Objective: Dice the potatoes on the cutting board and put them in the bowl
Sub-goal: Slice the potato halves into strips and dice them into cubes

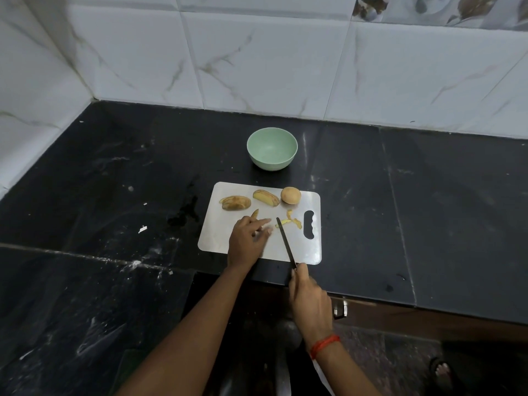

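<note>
The potatoes (235, 202) lie along the cutting board's (217, 238) far edge, clear of the blade, with the bowl (271, 164) just beyond on the tabletop (400, 210). The right hand (310, 301) grips the knife (285, 241), tip mid-board. The left hand (248, 238) rests beside it, fingers (263, 222) loosely spread and holding nothing, probably to fetch a piece.

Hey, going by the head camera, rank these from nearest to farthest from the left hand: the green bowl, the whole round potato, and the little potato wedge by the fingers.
1. Potato wedge, just beyond the left hand on the cutting board.
2. Whole potato, at the board's far right.
3. Green bowl, off the board, farther back.
</note>
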A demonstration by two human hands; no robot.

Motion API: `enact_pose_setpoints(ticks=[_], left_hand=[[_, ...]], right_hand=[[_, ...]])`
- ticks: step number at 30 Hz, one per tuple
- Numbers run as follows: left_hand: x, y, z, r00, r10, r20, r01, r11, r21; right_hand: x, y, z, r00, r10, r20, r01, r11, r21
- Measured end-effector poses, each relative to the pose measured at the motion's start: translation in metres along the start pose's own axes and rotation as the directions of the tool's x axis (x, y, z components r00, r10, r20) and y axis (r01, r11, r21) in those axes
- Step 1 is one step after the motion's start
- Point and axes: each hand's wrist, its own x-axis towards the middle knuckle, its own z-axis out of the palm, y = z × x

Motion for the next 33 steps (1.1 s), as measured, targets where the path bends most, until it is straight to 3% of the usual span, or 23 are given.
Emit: enact_pose_setpoints(ticks=[4, 9, 14, 22, 33], left_hand=[[-0.001, 0.002, -0.008, 0.993, -0.056, -0.108, 0.043, 0.991, -0.127], [0.003, 0.01, -0.009, 0.899, -0.292, -0.327, 0.207, 0.94, -0.271], [0.011, 0.009, -0.006, 0.916, -0.311, -0.254, 0.275, 0.947, -0.168], [0.016, 0.01, 0.0, 0.915, -0.33, -0.23, 0.333, 0.942, -0.028], [0.006, 0.005, -0.003, 0.965, -0.188, -0.183, 0.187, 0.982, -0.021]], right_hand=[[0.001, -0.006, 0.004, 0.998, -0.042, 0.037, 0.041, 0.999, 0.016], [0.008, -0.009, 0.003, 0.996, -0.063, 0.057, 0.066, 0.997, -0.045], [0.023, -0.002, -0.006, 0.999, 0.035, -0.034, -0.035, 0.999, 0.008], [0.045, -0.014, -0.006, 0.992, -0.082, -0.096, 0.093, 0.989, 0.116], [0.057, -0.017, 0.005, 0.993, -0.119, -0.021, 0.121, 0.987, 0.102]])
